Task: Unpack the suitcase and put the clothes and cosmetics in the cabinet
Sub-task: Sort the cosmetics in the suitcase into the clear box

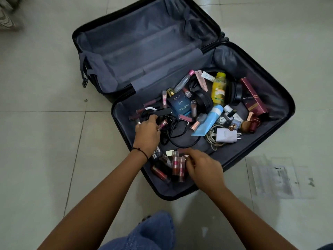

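The left hand [146,130], a thin black thread bracelet [140,150] on its wrist, is clenched: thumb and forefinger pinch a small pink tube [162,124] with a shiny metallic cap. Its knuckles lie over a tangled, glossy black cable [177,139]. This hand sits just below and left of the blue perfume box [180,104], a matt, sharp-edged carton with pale lettering.

The right hand [203,168], further below that box, curls its fingertips around a cluster of lip-gloss tubes [177,165]. These are slim clear cylinders with red and pink fills. The grasp is blurred, so the exact hold is not plain.

Right of the blue perfume box lie round black jars [203,101] and a translucent yellow bottle [219,88] with a smooth cap. Below and right of the box are a soft, flattened light-blue squeeze tube [209,121] and a white plastic charger plug [226,135] on coiled pale cord. Far right of the box a long maroon carton [254,95] leans on the lining.

All these lie in the nearer half of the suitcase [281,112], a black hard shell lined with dull grey fabric and opened flat on a pale glossy tiled floor [45,123]. Its other half lies above the box. A crinkled clear plastic packet [275,177] lies on the tiles well to the box's lower right. A knee in blue denim [144,231] is lowest of all.
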